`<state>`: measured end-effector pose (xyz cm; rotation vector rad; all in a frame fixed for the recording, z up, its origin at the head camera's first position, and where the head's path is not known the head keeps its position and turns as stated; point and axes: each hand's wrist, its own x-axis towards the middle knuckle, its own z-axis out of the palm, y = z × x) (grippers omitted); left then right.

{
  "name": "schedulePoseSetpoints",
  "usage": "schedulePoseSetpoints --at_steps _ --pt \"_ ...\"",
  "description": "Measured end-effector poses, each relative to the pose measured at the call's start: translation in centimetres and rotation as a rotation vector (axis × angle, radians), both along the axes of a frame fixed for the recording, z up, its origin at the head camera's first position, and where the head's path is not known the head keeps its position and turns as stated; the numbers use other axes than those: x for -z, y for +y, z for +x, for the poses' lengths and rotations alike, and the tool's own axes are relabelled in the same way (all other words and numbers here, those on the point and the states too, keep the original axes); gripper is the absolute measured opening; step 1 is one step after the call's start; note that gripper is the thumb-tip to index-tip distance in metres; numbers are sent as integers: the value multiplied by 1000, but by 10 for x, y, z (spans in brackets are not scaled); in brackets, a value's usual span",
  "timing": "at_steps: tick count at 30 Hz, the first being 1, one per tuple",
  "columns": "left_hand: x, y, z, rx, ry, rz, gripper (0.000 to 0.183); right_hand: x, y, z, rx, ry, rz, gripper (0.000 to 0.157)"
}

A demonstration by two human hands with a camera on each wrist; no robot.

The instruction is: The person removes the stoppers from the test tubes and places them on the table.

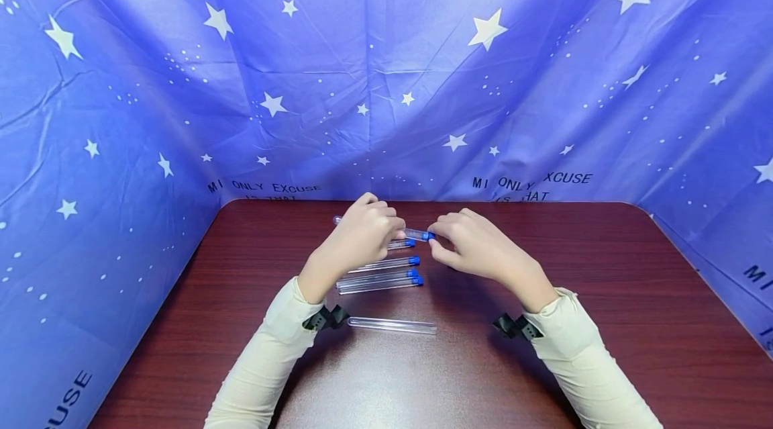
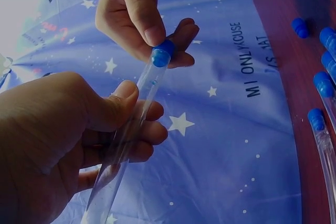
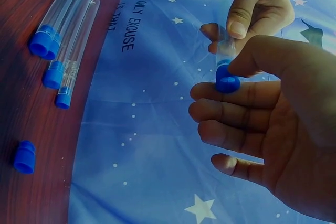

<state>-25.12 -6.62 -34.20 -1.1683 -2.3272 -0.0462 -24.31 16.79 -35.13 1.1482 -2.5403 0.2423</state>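
Note:
My left hand (image 1: 361,231) grips a clear test tube (image 2: 122,142) between thumb and fingers, lifted off the table. At the tube's mouth sits a blue cap (image 2: 163,53), its narrower part inside the glass. The thumb and fingers of my right hand (image 1: 477,244) pinch this cap. In the right wrist view the thumb lies on the cap's side (image 3: 228,81), and its remaining fingers are spread below. The tube's rounded end (image 1: 337,219) pokes out past my left hand in the head view.
Several capped test tubes (image 1: 380,283) lie side by side on the dark red wooden table (image 1: 604,348). Nearer me is a tube without a cap (image 1: 392,326). A loose blue cap (image 3: 24,157) stands apart from the tubes. Blue star-printed cloth (image 1: 374,80) hangs around the table.

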Motion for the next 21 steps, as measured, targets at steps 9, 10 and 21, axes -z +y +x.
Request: schedulePoseSetpoints --at_steps 9,10,21 --pt "1 0 0 -5 -7 -4 17 0 0 2 -20 57 8 15" --pt "1 0 0 -6 -9 -3 17 0 0 2 -21 63 9 16" --pt "2 0 0 -7 -22 0 16 0 0 2 -38 113 13 16"
